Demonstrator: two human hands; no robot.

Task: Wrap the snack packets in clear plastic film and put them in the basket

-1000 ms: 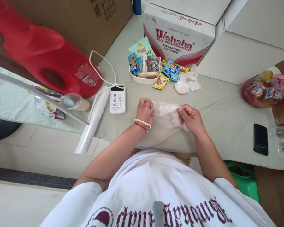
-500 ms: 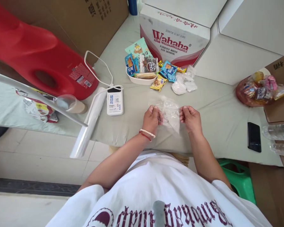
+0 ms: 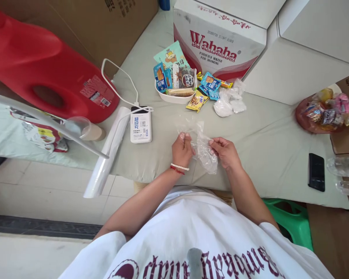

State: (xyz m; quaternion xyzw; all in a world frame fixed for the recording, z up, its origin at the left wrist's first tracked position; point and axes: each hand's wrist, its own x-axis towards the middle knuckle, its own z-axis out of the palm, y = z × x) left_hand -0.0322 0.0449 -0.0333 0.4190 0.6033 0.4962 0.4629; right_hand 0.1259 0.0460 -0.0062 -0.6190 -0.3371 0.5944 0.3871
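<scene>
A crumpled clear plastic bag (image 3: 206,151) is stretched between my two hands, just above the near part of the table. My left hand (image 3: 182,149), with bracelets at the wrist, is closed on the bag's left side. On its right side, my right hand (image 3: 224,152) pinches the film between thumb and fingers. Beyond them stands a white snack container (image 3: 176,97) filled with packaged snacks. Beside it lie a yellow snack packet (image 3: 197,101), a blue snack packet (image 3: 209,83) and several crumpled clear plastic pieces (image 3: 223,106).
At left are a power bank (image 3: 141,126) with a white cable, a plastic film roll (image 3: 107,155), a cup (image 3: 87,130) and a large red jug (image 3: 46,69). A Wahaha carton (image 3: 218,46) stands behind. A phone (image 3: 317,172) and a snack bowl (image 3: 305,116) are at right.
My right hand has moved left and slightly down, closer to my left hand. The bag between them has bunched up and hangs lower. The view has shifted slightly.
</scene>
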